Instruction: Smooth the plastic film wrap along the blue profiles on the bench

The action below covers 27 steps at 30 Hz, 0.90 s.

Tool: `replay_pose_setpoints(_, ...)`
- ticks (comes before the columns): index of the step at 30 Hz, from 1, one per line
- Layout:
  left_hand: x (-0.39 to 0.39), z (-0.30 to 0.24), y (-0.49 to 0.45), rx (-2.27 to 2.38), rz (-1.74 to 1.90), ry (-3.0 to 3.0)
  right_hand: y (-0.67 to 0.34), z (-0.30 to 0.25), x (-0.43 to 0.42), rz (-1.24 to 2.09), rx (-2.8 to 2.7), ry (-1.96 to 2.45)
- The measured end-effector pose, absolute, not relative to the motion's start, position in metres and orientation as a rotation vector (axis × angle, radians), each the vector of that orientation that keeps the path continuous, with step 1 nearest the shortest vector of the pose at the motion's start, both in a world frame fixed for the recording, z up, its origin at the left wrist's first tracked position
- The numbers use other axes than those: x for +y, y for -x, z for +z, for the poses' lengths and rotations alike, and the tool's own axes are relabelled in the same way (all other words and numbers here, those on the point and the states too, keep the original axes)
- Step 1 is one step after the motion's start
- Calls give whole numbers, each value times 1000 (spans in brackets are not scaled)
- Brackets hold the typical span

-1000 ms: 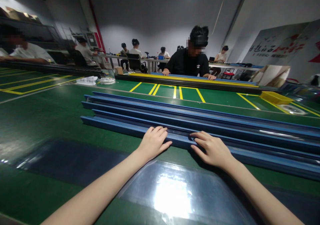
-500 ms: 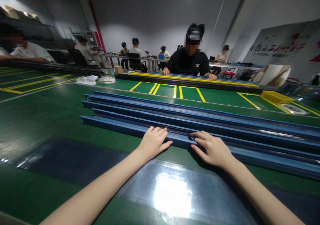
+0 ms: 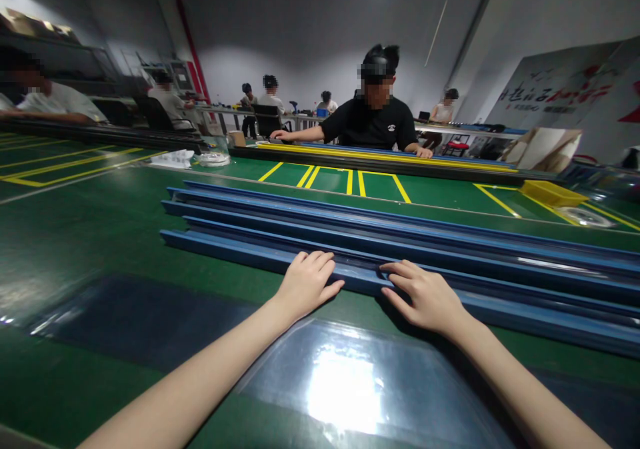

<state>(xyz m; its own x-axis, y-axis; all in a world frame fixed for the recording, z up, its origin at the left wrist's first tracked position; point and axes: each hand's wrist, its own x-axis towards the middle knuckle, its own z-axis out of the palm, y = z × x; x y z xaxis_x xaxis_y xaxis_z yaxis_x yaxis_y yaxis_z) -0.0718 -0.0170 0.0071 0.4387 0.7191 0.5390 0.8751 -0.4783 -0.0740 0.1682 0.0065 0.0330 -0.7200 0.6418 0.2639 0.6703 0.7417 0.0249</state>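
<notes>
Several long blue channel-shaped rails lie side by side across the table, running from the middle left to the right edge. On the nearest blue rail, my left hand has its fingers hooked over the near wall and its thumb along the front. A short way to the right, my right hand grips the same rail, fingers bent over the rim and thumb against the front. My fingertips are partly hidden inside the channel. Behind it lies another blue rail.
Clear plastic sheeting lies under my forearms on the green table. Across from me, a person in black handles yellow and black rails. A yellow tray sits at the right, and a white packet at the left.
My hands and the blue rails stay in place. The person opposite has stretched one arm out toward the left end of the yellow rails and turned their head.
</notes>
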Motion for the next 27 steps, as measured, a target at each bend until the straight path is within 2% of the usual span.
replay_pose_setpoints(27,-19,8,71,-1376,-628,2358,-169,33,6,-192,-2704,1030)
